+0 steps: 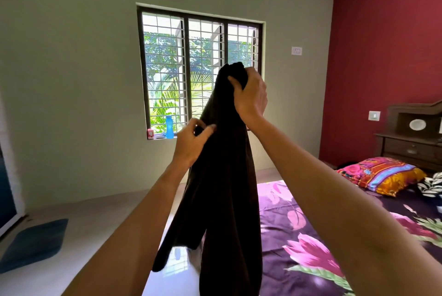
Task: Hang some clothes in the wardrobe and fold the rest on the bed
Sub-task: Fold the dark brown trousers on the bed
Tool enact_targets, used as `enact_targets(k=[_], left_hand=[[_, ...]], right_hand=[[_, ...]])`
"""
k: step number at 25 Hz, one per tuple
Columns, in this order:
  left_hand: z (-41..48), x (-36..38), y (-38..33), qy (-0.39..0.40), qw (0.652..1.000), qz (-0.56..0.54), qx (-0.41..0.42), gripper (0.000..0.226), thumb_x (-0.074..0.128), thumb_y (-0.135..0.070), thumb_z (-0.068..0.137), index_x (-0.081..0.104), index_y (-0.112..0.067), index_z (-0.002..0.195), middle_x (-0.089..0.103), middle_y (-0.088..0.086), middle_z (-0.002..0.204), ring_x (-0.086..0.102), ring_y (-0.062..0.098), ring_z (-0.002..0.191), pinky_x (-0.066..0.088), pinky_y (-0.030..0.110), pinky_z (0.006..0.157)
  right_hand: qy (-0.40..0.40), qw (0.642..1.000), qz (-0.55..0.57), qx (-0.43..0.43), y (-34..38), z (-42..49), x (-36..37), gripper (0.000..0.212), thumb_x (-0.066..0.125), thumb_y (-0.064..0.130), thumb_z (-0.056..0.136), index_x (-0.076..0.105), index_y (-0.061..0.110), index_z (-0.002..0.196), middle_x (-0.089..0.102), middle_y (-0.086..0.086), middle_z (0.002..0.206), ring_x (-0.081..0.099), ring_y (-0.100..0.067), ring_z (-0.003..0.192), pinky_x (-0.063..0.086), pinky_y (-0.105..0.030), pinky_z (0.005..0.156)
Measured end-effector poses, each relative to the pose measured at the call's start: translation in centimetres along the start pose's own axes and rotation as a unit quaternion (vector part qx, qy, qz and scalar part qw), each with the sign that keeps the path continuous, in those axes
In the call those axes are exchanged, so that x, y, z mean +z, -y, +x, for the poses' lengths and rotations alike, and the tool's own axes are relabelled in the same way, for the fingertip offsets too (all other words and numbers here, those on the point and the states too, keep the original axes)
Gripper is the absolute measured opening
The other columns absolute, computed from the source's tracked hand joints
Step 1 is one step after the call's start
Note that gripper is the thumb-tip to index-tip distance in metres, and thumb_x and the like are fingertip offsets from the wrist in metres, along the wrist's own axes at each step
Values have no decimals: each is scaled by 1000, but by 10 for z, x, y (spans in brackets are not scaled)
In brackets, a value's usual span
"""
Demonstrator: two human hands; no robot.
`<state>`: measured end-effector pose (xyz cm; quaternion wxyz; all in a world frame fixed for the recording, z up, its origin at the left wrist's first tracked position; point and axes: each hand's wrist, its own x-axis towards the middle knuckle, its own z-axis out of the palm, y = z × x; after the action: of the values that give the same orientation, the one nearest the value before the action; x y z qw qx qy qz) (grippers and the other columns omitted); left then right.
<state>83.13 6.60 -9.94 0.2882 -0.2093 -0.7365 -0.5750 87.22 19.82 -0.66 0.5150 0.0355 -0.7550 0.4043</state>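
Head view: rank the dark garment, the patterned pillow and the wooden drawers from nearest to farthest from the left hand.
1. dark garment, held in the left hand.
2. patterned pillow, right, on the bed.
3. wooden drawers, right, behind the pillow.

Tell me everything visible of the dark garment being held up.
The dark garment is near-black, matte, soft fabric, hanging in long limp folds, one narrower strip trailing lower left. The right hand grips its bunched top; the left hand pinches its edge lower down. It hangs in the air beside the bed.
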Motion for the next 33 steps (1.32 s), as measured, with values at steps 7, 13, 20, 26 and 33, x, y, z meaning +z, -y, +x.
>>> enact_targets(k=[7, 13, 20, 26, 33], left_hand=[[-12, -1, 3, 130, 991, 23, 14, 61, 73, -57, 55, 56, -20, 100, 60, 2, 102, 59, 13, 91, 49, 23, 78], [-21, -13, 22, 183, 975, -16, -128, 27, 60, -29, 59, 61, -11, 79, 58, 1, 75, 56, 20, 80, 45, 22, 66], [-46, -26, 47, 324, 913, 83, -235, 28, 54, -24, 52, 49, -15, 78, 48, 4, 82, 47, 13, 78, 38, 23, 71], [-34, -40, 66, 164, 961, 16, -223, 22, 81, -15, 65, 67, -16, 81, 68, 7, 84, 64, 20, 77, 50, 25, 72], [-20, -62, 68, -9, 991, 44, -126, 24, 85, -15, 63, 63, -20, 70, 64, 0, 74, 59, 12, 67, 46, 22, 66]], right_hand=[[-6, 1000, -3, 16, -5, -3, -2, 30, 55, 29, 95, 54, 8, 117, 60, -5, 116, 56, -22, 105, 36, -29, 75], [-7, 1000, -1, 23, -12, -5, -5, 30, 55, 30, 95, 55, 8, 116, 59, -4, 116, 54, -20, 105, 36, -27, 76], [-16, 998, 20, 49, -19, -5, -10, 32, 59, 30, 93, 56, 9, 117, 61, -4, 115, 55, -18, 103, 37, -25, 75], [-42, 997, 19, 54, -32, 3, -23, 30, 60, 31, 92, 57, 9, 112, 62, -3, 110, 50, -11, 90, 39, -26, 73], [-58, 996, -17, 64, -43, 4, -29, 32, 58, 34, 93, 56, 10, 115, 61, -4, 115, 56, -20, 105, 38, -27, 76]])
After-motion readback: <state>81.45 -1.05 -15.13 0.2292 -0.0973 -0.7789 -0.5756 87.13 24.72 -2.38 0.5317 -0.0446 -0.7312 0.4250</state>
